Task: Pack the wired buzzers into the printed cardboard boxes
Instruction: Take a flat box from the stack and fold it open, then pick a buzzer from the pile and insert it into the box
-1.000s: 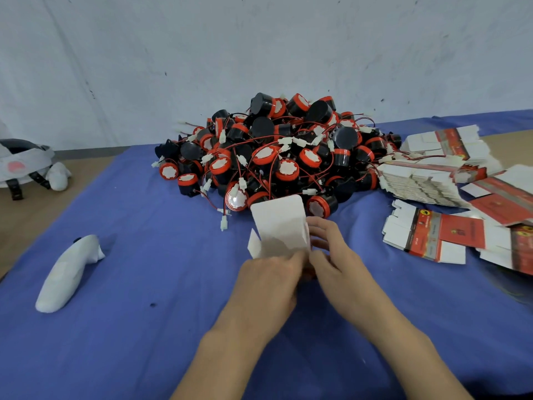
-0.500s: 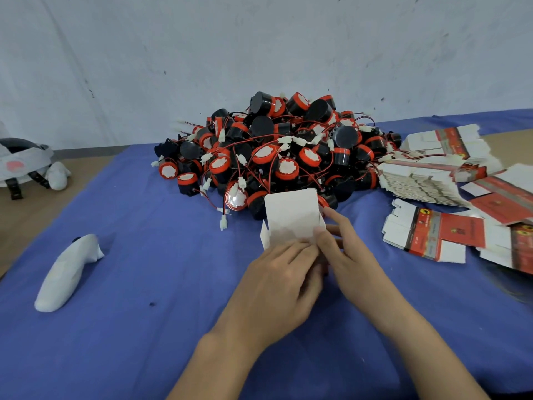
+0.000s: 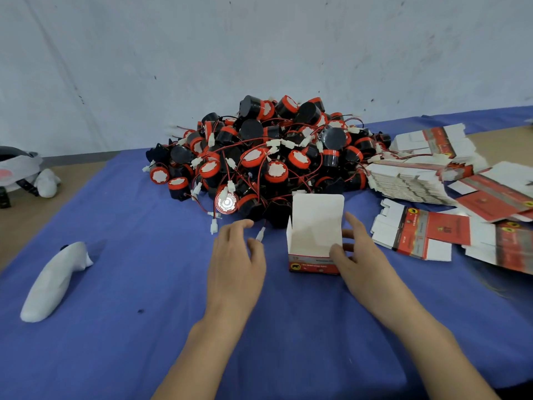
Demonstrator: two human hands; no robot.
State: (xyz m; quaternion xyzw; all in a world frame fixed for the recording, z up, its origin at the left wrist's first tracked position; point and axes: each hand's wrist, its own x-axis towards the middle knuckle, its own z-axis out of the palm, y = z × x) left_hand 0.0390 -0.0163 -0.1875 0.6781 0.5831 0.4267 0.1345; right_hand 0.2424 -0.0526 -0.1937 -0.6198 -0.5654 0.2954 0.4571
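Note:
A printed cardboard box (image 3: 313, 265) stands upright on the blue cloth (image 3: 138, 336), its white lid flap raised and nothing visible inside. My right hand (image 3: 360, 256) holds its right side, with the thumb on the front corner and the fingers along the right wall. My left hand (image 3: 236, 261) hovers left of the box with relaxed fingers and holds nothing; its fingertips are beside a loose white connector (image 3: 260, 235). Just behind lies a big pile of black-and-red wired buzzers (image 3: 268, 157).
Flat unfolded printed boxes (image 3: 421, 235) lie to the right, with a thick stack of them (image 3: 409, 183) behind. A white elongated object (image 3: 54, 281) lies on the cloth at the left. A grey-and-white strapped item (image 3: 17, 168) sits at the far left, by the wall.
The box has gone from both hands to standing upright on the cloth. My left hand has let go and moved left toward the pile. My right hand stays at the box.

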